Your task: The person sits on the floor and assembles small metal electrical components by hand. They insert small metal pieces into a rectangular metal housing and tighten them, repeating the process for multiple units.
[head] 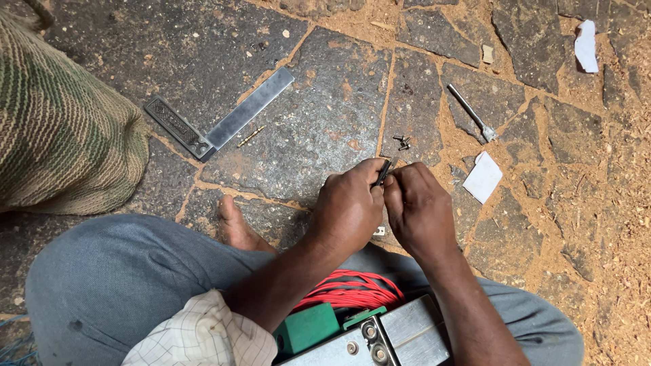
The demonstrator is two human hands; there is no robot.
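Note:
I sit on a stone floor with both hands raised together over my lap. My left hand [347, 207] and my right hand [419, 207] pinch a small thin dark metal piece [384, 171] between their fingertips. Below my wrists in my lap lies a power tool with a green body [306, 327] and a grey metal base [400, 335], beside a coil of red cord [352, 288]. A few small dark screws [402, 142] lie on the floor just beyond my fingers.
A metal try square [220, 116] and a small brass screw [250, 136] lie at the upper left. A metal rod tool [472, 113] and white paper scraps [483, 177] are at the right. A woven sack [61, 122] fills the left. Sawdust covers the right floor.

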